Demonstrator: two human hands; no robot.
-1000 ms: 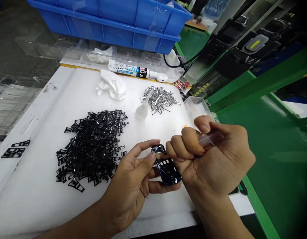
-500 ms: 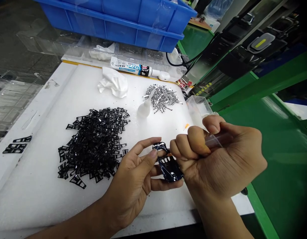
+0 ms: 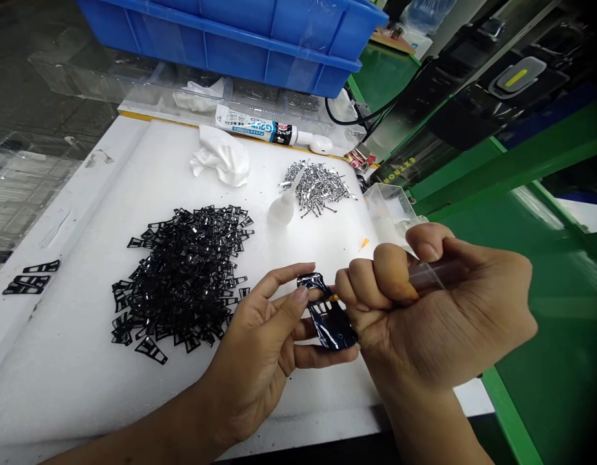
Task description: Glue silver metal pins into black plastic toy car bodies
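Note:
My left hand [image 3: 272, 345] is closed on a glossy dark-blue miniature car body shell [image 3: 330, 326], gripping its edges between thumb and fingers. The shell has an opening and a row of slots. My right hand [image 3: 424, 310] is wrapped round a clear plastic syringe [image 3: 426, 276], its thumb up at the rear end. A bit of orange tip shows by the shell's opening, beside the right-hand fingers; whether it touches the shell I cannot tell. To the left of both hands lies a heap of small black frame-like parts [image 3: 182, 278].
Behind the hands are a white squeeze bulb [image 3: 281, 208], a pile of small chrome parts [image 3: 318, 187], a crumpled tissue [image 3: 221, 156] and a glue tube [image 3: 259, 128]. Blue bins [image 3: 230, 39] stand at the back. A clear box [image 3: 390, 206] is at the right edge.
My right hand has shifted slightly right with the syringe. The car shell has tilted a little in my left hand, which stays nearly in place.

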